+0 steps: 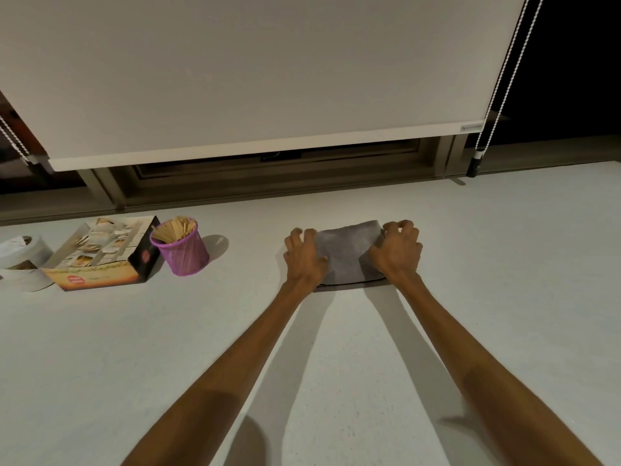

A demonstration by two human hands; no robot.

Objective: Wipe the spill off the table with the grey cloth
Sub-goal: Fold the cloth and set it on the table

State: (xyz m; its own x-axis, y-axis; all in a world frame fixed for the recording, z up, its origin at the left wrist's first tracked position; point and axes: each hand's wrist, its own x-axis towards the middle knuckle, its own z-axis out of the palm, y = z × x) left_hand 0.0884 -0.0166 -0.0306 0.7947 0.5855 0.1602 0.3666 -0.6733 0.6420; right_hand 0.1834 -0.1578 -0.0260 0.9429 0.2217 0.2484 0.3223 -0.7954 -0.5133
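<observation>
A folded grey cloth (pixel 347 252) lies flat on the white table (pixel 302 348), a bit right of the middle and well away from me. My left hand (pixel 304 255) rests on the cloth's left edge with curled fingers pinching it. My right hand (pixel 400 252) grips the right edge the same way. Both forearms stretch out over the table towards the cloth. I see no spill on the tabletop; whatever lies under the cloth is hidden.
At the far left stand a purple mesh cup (pixel 181 247) full of wooden sticks, a printed cardboard box (pixel 104 253) and a white tub (pixel 23 253). Behind the table runs a window frame with a lowered white roller blind (pixel 252 79) and its bead chain (pixel 494 105).
</observation>
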